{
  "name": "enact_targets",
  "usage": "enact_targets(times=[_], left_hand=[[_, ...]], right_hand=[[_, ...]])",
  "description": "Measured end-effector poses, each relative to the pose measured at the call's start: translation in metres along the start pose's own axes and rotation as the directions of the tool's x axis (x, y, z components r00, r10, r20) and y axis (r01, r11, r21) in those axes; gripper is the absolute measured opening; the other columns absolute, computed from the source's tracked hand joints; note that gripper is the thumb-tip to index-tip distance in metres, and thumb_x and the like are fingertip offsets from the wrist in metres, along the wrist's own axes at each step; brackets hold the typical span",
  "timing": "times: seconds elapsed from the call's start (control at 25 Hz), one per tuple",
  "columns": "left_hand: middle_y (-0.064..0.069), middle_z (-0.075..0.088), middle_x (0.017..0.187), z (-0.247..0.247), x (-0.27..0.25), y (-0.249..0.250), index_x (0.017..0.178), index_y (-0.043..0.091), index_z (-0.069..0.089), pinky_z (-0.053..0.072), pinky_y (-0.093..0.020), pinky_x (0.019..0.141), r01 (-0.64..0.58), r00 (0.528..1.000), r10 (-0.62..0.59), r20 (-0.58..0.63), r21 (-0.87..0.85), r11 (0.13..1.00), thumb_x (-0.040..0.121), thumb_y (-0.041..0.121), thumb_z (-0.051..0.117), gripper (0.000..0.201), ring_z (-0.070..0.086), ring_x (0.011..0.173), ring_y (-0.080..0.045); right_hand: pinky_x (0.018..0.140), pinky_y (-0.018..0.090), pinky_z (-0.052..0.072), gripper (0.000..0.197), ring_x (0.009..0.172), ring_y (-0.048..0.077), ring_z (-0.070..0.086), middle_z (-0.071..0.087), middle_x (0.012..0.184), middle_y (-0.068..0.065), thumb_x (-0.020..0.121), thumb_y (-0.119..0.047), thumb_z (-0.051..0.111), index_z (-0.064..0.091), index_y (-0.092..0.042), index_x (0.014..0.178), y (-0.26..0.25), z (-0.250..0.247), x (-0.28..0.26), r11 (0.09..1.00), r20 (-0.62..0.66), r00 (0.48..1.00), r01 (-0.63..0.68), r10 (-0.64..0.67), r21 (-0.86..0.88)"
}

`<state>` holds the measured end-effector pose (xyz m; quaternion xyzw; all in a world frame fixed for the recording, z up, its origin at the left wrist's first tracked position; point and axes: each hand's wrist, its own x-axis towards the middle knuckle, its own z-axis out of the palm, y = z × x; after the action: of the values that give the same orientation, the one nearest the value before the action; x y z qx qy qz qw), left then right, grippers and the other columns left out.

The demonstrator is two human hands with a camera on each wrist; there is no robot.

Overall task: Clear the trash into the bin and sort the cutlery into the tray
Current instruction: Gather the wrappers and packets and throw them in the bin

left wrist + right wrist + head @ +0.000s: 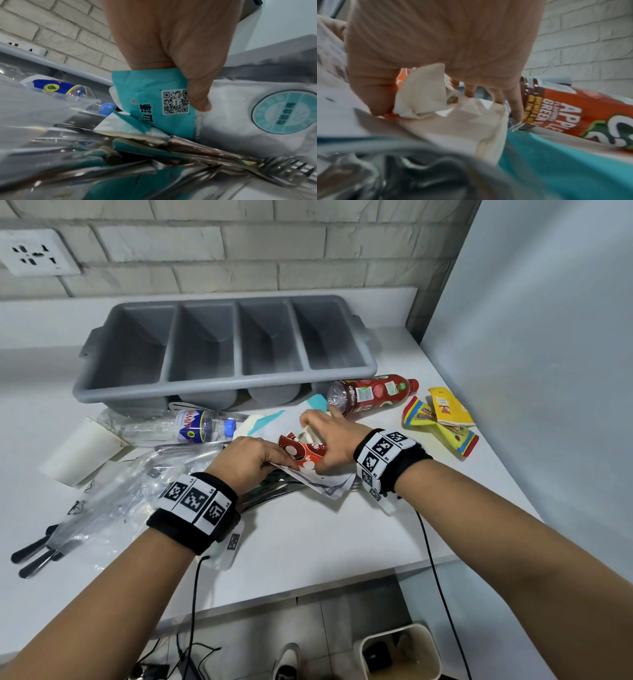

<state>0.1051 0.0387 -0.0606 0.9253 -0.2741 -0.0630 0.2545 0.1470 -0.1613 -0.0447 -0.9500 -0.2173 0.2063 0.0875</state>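
Note:
My left hand (270,462) grips the edge of a white and teal wrapper (154,94), with the thumb (200,97) pressed on its front. My right hand (320,440) pinches a crumpled red patterned paper (305,455), whose white inside (423,97) bulges under the thumb. Both hands meet above a pile of metal cutlery (274,494), and fork tines (283,171) show beneath the wrapper. The grey four-compartment tray (226,380) stands behind, holding nothing I can see. On the floor below the counter edge stands the cream bin (432,652).
A red tea bottle (373,392) lies beside my right fingers. Yellow snack wrappers (442,419) lie at the right. A clear water bottle (195,428), a tipped white cup (82,453), a clear plastic bag (113,501) and black-handled knives (34,553) lie to the left.

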Motion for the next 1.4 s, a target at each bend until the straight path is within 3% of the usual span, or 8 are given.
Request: enact_targets(times=[0.24,0.44,0.56,0.68,0.92,1.12,1.24,1.4], left_hand=[[0.003,0.076,0.102,-0.005,0.000,0.003,0.096,0.024,0.076,0.054,-0.037,0.088,-0.082,0.993,0.085,-0.077,0.047,0.996,0.073,-0.007,0.058,0.043,0.069,0.098,-0.018],[0.005,0.077,0.095,-0.019,0.002,0.021,0.091,0.025,0.077,0.056,-0.035,0.080,-0.171,0.968,0.196,-0.158,0.155,0.973,0.064,-0.001,0.047,0.048,0.072,0.090,-0.018],[0.005,0.077,0.097,-0.030,0.000,0.040,0.095,0.024,0.076,0.051,-0.021,0.073,-0.169,0.949,0.211,-0.234,0.190,0.967,0.073,-0.003,0.054,0.041,0.072,0.089,-0.017],[0.005,0.076,0.099,-0.035,-0.002,0.066,0.099,0.023,0.075,0.045,-0.019,0.071,-0.205,0.914,0.251,-0.318,0.172,0.964,0.081,0.005,0.061,0.029,0.069,0.091,-0.011],[0.002,0.076,0.082,-0.020,-0.005,0.133,0.097,0.019,0.069,0.042,-0.008,0.069,-0.354,0.803,0.308,-0.510,0.008,0.935,0.081,0.005,0.058,0.024,0.059,0.084,-0.006],[0.009,0.060,0.069,0.019,-0.014,0.187,0.093,0.011,0.068,0.040,-0.003,0.061,-0.193,0.887,-0.083,-0.455,-0.527,0.828,0.083,0.004,0.058,0.015,0.053,0.059,0.020],[0.014,0.059,0.073,0.061,-0.032,0.221,0.097,0.003,0.063,0.043,0.001,0.057,-0.086,0.945,-0.175,-0.275,-0.730,0.678,0.086,-0.007,0.055,0.017,0.058,0.054,0.017],[0.010,0.064,0.079,0.127,-0.056,0.232,0.093,0.011,0.064,0.045,0.001,0.061,0.045,0.991,-0.126,-0.053,-0.742,0.668,0.086,-0.002,0.058,0.016,0.060,0.060,0.018]], right_hand=[[0.104,0.046,0.033,0.077,0.123,0.024,0.046,0.049,0.135,0.003,0.066,-0.045,0.072,0.039,-0.021,0.132,0.005,-0.005,-0.019,0.987,-0.239,0.970,-0.080,0.044,-0.142],[0.081,0.030,0.047,0.056,0.103,0.025,0.063,0.068,0.115,0.006,0.074,-0.032,0.072,0.050,-0.024,0.125,0.022,-0.012,-0.060,0.974,-0.416,0.888,-0.134,0.199,0.180],[0.089,0.031,0.052,0.052,0.098,0.015,0.063,0.065,0.113,0.002,0.078,-0.021,0.071,0.050,-0.021,0.126,0.046,-0.008,-0.100,0.841,-0.597,0.717,0.026,0.361,0.540],[0.080,-0.003,0.041,0.051,0.091,0.001,0.058,0.058,0.114,0.000,0.082,-0.007,0.066,0.048,-0.015,0.129,0.070,0.004,-0.151,0.719,-0.697,0.488,0.183,0.525,0.670],[0.084,-0.001,0.041,0.053,0.088,-0.023,0.055,0.056,0.116,0.000,0.082,0.000,0.063,0.046,-0.017,0.129,0.096,0.058,-0.231,0.575,-0.640,0.295,0.283,0.710,0.768],[0.080,-0.002,0.042,0.046,0.085,-0.024,0.055,0.058,0.119,0.006,0.086,0.000,0.058,0.044,-0.010,0.129,0.092,0.117,-0.279,0.463,-0.511,0.251,0.229,0.822,0.856],[0.079,0.003,0.044,0.038,0.098,0.002,0.060,0.059,0.117,0.007,0.090,-0.005,0.053,0.044,-0.010,0.127,0.081,0.169,-0.310,0.366,-0.403,0.250,0.180,0.881,0.913],[0.083,0.027,0.048,0.024,0.096,0.023,0.055,0.058,0.105,0.009,0.091,-0.016,0.051,0.047,-0.014,0.115,0.073,0.243,-0.331,0.260,-0.275,0.237,0.093,0.932,0.961]])
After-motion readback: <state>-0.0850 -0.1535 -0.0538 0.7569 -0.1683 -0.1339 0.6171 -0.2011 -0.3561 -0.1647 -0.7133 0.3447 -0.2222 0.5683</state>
